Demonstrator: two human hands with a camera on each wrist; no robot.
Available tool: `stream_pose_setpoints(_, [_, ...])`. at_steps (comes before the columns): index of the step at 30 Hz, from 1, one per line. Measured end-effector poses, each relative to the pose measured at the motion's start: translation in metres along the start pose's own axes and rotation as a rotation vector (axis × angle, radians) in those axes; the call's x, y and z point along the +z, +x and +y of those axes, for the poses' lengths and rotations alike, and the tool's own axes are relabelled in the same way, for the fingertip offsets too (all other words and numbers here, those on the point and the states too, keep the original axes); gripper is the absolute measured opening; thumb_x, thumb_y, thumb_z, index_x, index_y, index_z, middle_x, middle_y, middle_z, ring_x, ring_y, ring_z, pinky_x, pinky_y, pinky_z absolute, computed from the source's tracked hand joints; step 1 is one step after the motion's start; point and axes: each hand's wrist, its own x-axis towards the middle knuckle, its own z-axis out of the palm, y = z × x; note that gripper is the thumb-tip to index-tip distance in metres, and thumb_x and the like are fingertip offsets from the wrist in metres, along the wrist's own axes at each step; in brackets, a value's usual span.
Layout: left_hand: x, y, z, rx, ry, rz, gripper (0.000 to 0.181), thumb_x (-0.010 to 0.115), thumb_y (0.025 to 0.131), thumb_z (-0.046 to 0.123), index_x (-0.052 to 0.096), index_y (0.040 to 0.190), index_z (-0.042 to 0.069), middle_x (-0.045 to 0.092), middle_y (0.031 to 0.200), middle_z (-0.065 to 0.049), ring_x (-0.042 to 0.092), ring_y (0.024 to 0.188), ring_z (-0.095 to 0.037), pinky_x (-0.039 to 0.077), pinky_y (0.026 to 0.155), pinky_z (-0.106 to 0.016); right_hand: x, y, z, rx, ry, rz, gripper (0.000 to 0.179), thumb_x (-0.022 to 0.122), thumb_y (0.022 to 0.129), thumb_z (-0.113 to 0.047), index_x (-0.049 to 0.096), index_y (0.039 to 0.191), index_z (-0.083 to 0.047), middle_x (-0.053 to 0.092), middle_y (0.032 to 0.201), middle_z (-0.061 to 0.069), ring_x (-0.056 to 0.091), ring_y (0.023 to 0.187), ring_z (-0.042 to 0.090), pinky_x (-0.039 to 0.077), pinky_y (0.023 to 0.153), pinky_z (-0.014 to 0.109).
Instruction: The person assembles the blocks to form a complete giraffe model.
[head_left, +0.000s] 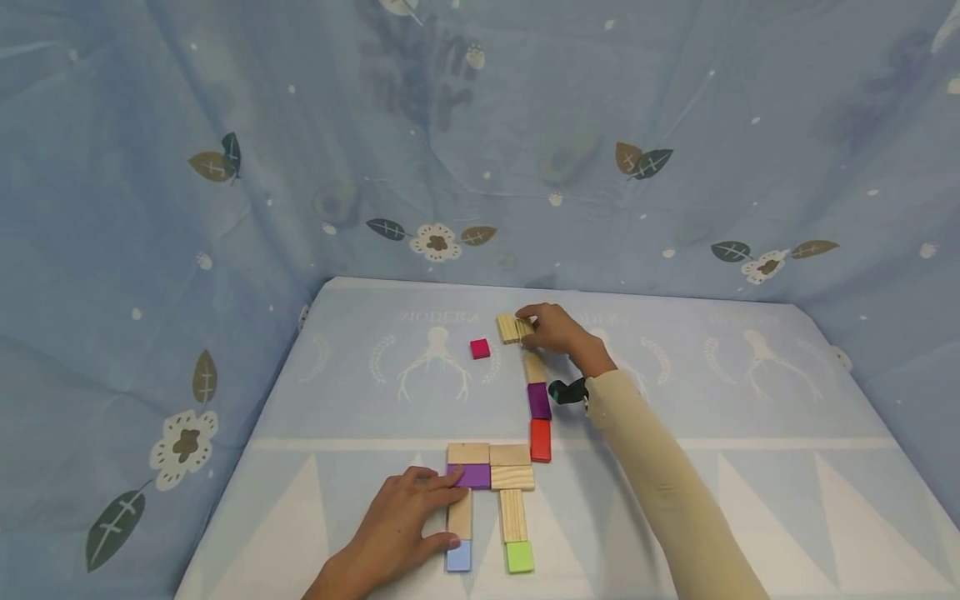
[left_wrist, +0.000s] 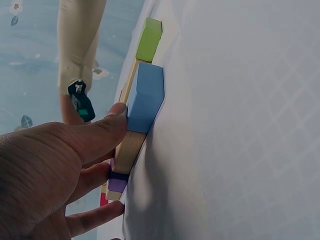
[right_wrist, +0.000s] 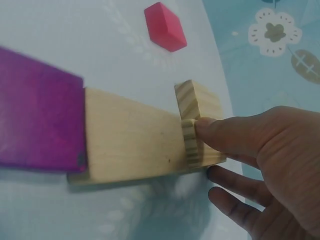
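Observation:
My right hand (head_left: 557,329) is at the far end of a line of blocks. Between thumb and fingers it pinches a small natural wooden block (right_wrist: 192,147), which touches another striped wooden block (head_left: 507,328). Toward me, the line continues with a plain wooden block (right_wrist: 130,135), a purple block (head_left: 538,401) and a red block (head_left: 540,440). My left hand (head_left: 397,525) rests with extended fingers on the nearer group, fingertips at its purple block (head_left: 474,477) and thumb against a light blue block (left_wrist: 146,97). A plain wooden block (head_left: 460,514) lies between these two.
A pink-red block (head_left: 480,349) lies alone left of the line's far end. Several wooden blocks (head_left: 510,455) and a green block (head_left: 519,557) complete the nearer group. Patterned blue cloth (head_left: 480,167) hangs behind the table (head_left: 337,400).

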Motion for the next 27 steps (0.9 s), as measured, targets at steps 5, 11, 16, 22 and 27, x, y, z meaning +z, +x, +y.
stream_pose_setpoints(5, [-0.001, 0.000, 0.000, -0.005, -0.003, -0.002, 0.058, 0.080, 0.077, 0.047, 0.067, 0.129, 0.024, 0.053, 0.142, 0.007, 0.051, 0.117, -0.024, 0.042, 0.090, -0.050, 0.000, -0.004, 0.003, -0.015, 0.027, 0.000, 0.054, 0.074, 0.086, -0.006, 0.056, 0.137, -0.004, 0.059, 0.131, 0.015, 0.059, 0.112, 0.030, 0.051, 0.088, 0.038])
stream_pose_setpoints(11, [0.000, 0.000, -0.001, 0.002, -0.015, 0.013, 0.058, 0.080, 0.076, 0.046, 0.067, 0.129, 0.024, 0.053, 0.142, 0.007, 0.050, 0.117, -0.023, 0.041, 0.091, -0.050, -0.001, -0.008, 0.001, 0.001, 0.046, -0.001, 0.054, 0.075, 0.085, -0.006, 0.058, 0.136, -0.005, 0.058, 0.133, 0.013, 0.058, 0.115, 0.031, 0.050, 0.090, 0.040])
stream_pose_setpoints(16, [0.002, -0.001, -0.003, 0.033, -0.029, 0.052, 0.057, 0.082, 0.076, 0.044, 0.068, 0.127, 0.022, 0.054, 0.141, 0.007, 0.051, 0.116, -0.022, 0.042, 0.090, -0.049, -0.002, -0.010, 0.001, 0.009, 0.060, -0.013, 0.052, 0.075, 0.085, -0.006, 0.058, 0.134, -0.004, 0.059, 0.133, 0.013, 0.056, 0.116, 0.030, 0.049, 0.091, 0.040])
stream_pose_setpoints(22, [0.003, -0.001, -0.004, 0.039, -0.026, 0.055, 0.057, 0.081, 0.076, 0.045, 0.069, 0.127, 0.022, 0.055, 0.140, 0.007, 0.052, 0.116, -0.022, 0.042, 0.090, -0.049, -0.003, -0.013, 0.000, 0.019, 0.062, -0.034, 0.052, 0.074, 0.086, -0.006, 0.058, 0.135, -0.004, 0.057, 0.134, 0.013, 0.055, 0.117, 0.031, 0.049, 0.092, 0.041])
stream_pose_setpoints(27, [0.004, -0.001, -0.003, 0.039, -0.024, 0.055, 0.057, 0.081, 0.076, 0.045, 0.069, 0.127, 0.023, 0.054, 0.141, 0.007, 0.052, 0.116, -0.022, 0.042, 0.090, -0.049, -0.004, -0.013, -0.002, -0.013, 0.030, 0.018, 0.053, 0.075, 0.085, -0.013, 0.058, 0.135, -0.008, 0.053, 0.139, 0.013, 0.050, 0.124, 0.032, 0.041, 0.102, 0.047])
